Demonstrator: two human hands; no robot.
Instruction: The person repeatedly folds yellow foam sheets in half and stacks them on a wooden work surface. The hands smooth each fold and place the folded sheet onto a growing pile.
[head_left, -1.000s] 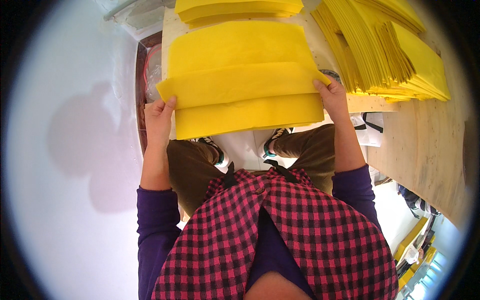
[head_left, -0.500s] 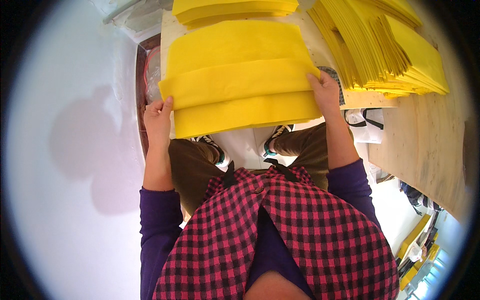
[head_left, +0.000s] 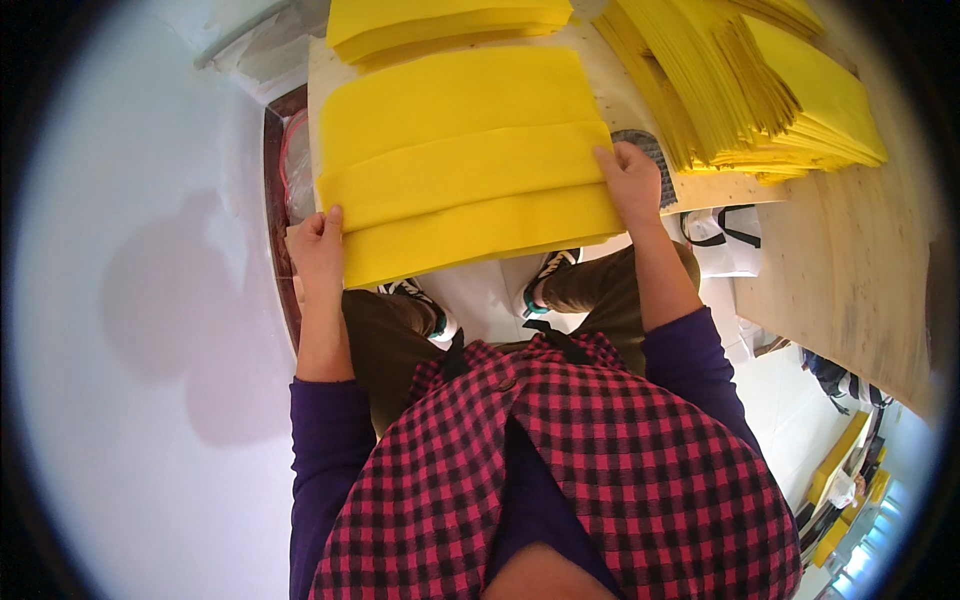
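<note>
A yellow cloth-like sheet [head_left: 470,175] lies across a stack of the same yellow sheets [head_left: 490,235] in front of me, with a folded band running from side to side. My left hand [head_left: 318,245] is closed on the band's left end, thumb on top. At the band's right end, my right hand [head_left: 633,183] pinches the edge between thumb and fingers. The stack's near edge overhangs the table toward my legs. Fingers under the sheet are partly hidden.
Another yellow stack [head_left: 450,25] sits at the far side of the wooden table [head_left: 730,188]. Fanned yellow sheets [head_left: 720,90] are heaped at the right. Beside my right hand is a dark grey ribbed pad [head_left: 655,160]. A white bag [head_left: 728,245] with black handles stands below; a wall [head_left: 150,400] rises at left.
The folded band's ends now lie closer in line with the stack's sides. My right hand has shifted slightly left and my left hand slightly nearer me; the whole view has shifted a little.
</note>
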